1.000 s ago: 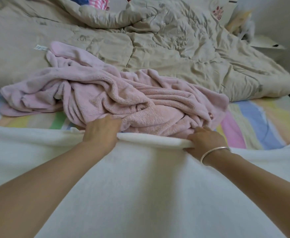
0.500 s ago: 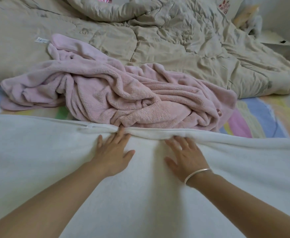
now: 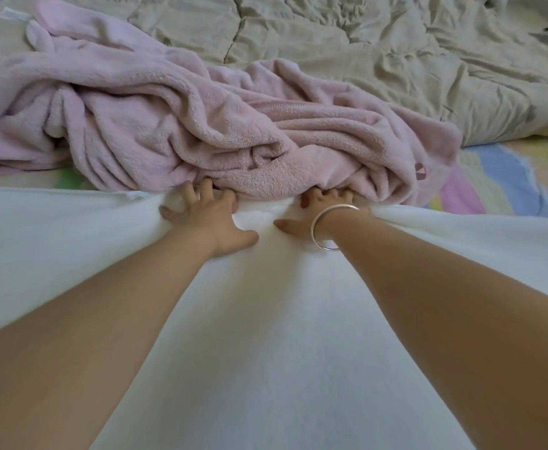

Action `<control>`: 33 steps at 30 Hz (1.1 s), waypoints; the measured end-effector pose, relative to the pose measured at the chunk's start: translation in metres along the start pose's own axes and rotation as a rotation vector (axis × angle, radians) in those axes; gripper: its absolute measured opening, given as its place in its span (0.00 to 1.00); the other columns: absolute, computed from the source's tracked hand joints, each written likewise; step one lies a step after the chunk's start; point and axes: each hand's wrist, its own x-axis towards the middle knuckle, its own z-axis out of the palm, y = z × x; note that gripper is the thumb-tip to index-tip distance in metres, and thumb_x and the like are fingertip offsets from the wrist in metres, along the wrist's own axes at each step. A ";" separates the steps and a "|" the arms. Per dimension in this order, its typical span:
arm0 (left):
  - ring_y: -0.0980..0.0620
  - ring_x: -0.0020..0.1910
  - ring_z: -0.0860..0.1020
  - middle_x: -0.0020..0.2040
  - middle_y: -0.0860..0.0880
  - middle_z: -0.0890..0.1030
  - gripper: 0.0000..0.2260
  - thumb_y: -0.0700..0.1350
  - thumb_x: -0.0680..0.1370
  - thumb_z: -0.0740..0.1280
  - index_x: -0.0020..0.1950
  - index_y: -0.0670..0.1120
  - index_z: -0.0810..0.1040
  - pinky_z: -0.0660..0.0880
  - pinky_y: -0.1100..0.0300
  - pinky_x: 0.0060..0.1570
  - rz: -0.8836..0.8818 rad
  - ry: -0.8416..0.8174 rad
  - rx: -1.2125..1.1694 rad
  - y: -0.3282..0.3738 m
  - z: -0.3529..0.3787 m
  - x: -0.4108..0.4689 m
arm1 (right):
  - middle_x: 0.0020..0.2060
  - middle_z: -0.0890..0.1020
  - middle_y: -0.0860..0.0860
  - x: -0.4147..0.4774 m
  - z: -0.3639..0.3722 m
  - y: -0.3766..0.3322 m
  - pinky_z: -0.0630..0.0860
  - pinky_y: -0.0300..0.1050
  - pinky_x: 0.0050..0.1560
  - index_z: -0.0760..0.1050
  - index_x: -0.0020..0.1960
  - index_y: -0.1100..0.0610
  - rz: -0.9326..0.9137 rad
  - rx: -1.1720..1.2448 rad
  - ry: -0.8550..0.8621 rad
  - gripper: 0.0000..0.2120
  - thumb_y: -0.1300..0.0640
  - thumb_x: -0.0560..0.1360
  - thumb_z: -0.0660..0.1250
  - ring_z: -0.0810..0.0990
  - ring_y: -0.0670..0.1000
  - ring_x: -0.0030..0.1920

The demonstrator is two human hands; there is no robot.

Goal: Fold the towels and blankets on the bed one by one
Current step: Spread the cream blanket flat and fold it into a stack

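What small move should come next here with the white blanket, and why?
Probably slide both hands apart along the far edge. The left hand and right hand rest on the white blanket side by side where it bunches against the crumpled pink blanket; flattening that edge looks needed before folding.

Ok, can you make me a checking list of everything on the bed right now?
Surface: striped bed sheet, mostly covered.
Job's things: white blanket spread flat in front; pink blanket crumpled behind, touching its far edge.
Clutter: rumpled beige quilt at the back.
Hands: left hand pressing the white blanket, fingers spread; right hand at the same edge, its tips hidden against the pink; bracelet on its wrist.
Cables: nothing seen.
Surroundings: nothing seen.
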 end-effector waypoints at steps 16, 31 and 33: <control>0.44 0.78 0.46 0.80 0.44 0.45 0.28 0.44 0.78 0.59 0.78 0.48 0.56 0.49 0.44 0.75 0.016 0.290 -0.047 0.096 0.040 -0.089 | 0.77 0.55 0.53 -0.172 0.089 0.149 0.46 0.63 0.74 0.58 0.76 0.47 0.219 0.248 0.437 0.33 0.35 0.74 0.48 0.50 0.61 0.77; 0.40 0.78 0.51 0.80 0.46 0.54 0.31 0.57 0.75 0.55 0.78 0.52 0.58 0.51 0.36 0.73 0.389 0.268 0.058 0.227 0.136 -0.148 | 0.74 0.29 0.53 -0.166 0.121 0.229 0.30 0.69 0.68 0.27 0.75 0.45 0.471 0.184 0.044 0.41 0.26 0.71 0.36 0.25 0.64 0.72; 0.41 0.78 0.51 0.80 0.47 0.54 0.31 0.57 0.75 0.57 0.78 0.52 0.59 0.53 0.37 0.73 0.383 0.272 0.054 0.225 0.135 -0.149 | 0.74 0.28 0.54 -0.164 0.119 0.228 0.30 0.69 0.68 0.25 0.73 0.46 0.467 0.187 0.048 0.41 0.26 0.70 0.36 0.25 0.65 0.71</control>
